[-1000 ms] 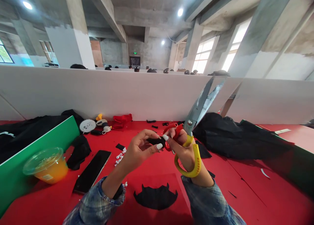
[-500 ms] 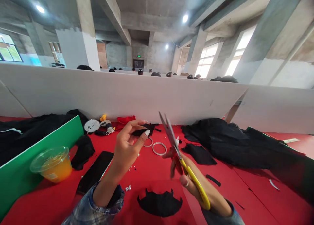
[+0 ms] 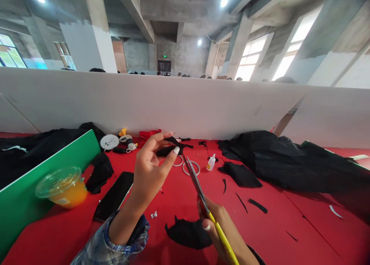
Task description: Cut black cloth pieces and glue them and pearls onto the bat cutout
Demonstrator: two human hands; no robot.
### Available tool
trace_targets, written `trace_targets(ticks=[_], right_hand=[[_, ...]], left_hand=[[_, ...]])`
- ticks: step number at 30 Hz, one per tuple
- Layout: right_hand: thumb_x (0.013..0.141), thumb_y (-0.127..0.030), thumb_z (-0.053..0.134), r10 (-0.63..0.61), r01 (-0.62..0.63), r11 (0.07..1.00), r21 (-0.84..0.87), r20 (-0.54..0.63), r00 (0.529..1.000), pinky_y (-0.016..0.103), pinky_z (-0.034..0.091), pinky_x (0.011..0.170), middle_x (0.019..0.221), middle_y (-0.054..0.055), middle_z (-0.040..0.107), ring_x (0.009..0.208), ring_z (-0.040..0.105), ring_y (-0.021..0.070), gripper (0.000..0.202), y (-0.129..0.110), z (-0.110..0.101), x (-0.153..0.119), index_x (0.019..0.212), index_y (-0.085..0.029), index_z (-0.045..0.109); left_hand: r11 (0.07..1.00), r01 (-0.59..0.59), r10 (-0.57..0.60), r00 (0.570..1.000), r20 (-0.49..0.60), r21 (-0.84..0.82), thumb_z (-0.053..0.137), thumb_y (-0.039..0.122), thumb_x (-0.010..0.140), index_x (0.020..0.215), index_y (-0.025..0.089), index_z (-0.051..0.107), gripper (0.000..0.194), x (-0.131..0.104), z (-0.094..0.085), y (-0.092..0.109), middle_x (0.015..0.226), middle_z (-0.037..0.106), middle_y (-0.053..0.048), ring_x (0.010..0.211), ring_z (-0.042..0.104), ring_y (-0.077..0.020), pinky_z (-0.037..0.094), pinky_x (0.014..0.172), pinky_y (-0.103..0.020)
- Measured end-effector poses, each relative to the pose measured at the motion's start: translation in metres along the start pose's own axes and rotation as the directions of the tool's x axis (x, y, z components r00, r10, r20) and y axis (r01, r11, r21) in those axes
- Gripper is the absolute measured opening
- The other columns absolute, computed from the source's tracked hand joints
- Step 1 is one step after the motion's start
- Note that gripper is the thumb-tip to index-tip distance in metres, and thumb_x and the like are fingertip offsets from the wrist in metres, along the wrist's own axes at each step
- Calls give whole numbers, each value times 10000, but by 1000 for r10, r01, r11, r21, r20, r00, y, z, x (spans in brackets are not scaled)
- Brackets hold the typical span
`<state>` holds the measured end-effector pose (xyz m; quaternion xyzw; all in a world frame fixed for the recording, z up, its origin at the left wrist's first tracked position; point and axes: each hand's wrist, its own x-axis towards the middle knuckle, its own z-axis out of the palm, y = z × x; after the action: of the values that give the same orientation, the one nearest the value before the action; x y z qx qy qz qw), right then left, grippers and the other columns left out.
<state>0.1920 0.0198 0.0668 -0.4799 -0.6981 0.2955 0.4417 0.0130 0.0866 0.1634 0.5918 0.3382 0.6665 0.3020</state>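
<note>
My left hand [image 3: 152, 165] is raised over the red table, a small piece of black fabric [image 3: 166, 151] pinched between thumb and fingers. My right hand [image 3: 216, 222] is closed round the yellow handles of a pair of scissors [image 3: 199, 184]. The blades are nearly together and point up toward the left fingertips, a short gap away. Below, between the two forearms, a dark cut-out of black fabric with pointed ends [image 3: 189, 233] lies flat. Past the blades are a silver ring [image 3: 194, 173] and a small white glue bottle [image 3: 211, 163].
A clear cup of orange contents [image 3: 69, 197] stands left, beside a green divider [image 3: 78, 151]. A black phone [image 3: 114, 195] lies near my left forearm. Black cloth [image 3: 268, 161] is heaped at right, with fabric scraps [image 3: 258, 205] before it. A white partition [image 3: 173, 103] closes the back.
The scissor blades have come closer together, and the right hand has moved lower with them. The left hand stays nearly in place, still pinching the fabric. The camera view has tilted slightly.
</note>
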Motion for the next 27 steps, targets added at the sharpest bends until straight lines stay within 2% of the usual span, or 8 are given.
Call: trace_targets(ticks=[3,6,11,13,19,27], right_hand=[[759,-861,246,54,-49,995,-82,56,997,265,218,472,570,-21,421,508,304,127,676,1,4,1,665,-215,421],[751,-875,178,78,-70,991,-113,69,995,257,200,468,561,-35,377,502,258,110,693,4,4,2,649,-216,366],[733,-890,120,110,-98,983,-155,71,991,252,195,474,571,-31,379,513,258,106,717,3,4,1,650,-215,349],[720,-899,115,122,-109,980,-169,69,990,251,185,470,570,-34,367,513,251,104,725,3,5,1,654,-215,347],[707,-907,103,111,-99,982,-163,63,992,240,191,452,561,-38,352,498,245,98,737,2,7,2,639,-215,348],[705,-906,79,145,-136,978,-160,45,988,239,211,450,551,-31,374,480,275,103,756,-4,5,5,643,-213,375]], left_hand=[[1000,30,-29,1000,-9,8,720,205,767,1058,205,641,301,-2,4,-1,930,682,-19,839,657,-137,557,710,-209],[994,72,-74,997,-13,-77,731,194,752,1051,205,635,314,-4,6,-2,875,671,0,797,658,-117,559,697,-192],[953,220,-221,975,17,-208,760,181,721,1030,193,615,342,-5,9,-2,791,665,24,689,648,-83,541,635,-158],[938,244,-250,968,6,-246,764,174,712,1014,187,611,339,-7,12,-3,759,658,32,689,647,-78,536,638,-148],[907,277,-296,955,-11,-316,745,149,712,981,182,608,304,-11,20,-2,727,627,47,665,632,-68,529,642,-149],[930,270,-278,960,3,-250,740,184,737,994,198,608,290,-16,22,-6,773,618,34,712,623,-83,516,654,-168]])
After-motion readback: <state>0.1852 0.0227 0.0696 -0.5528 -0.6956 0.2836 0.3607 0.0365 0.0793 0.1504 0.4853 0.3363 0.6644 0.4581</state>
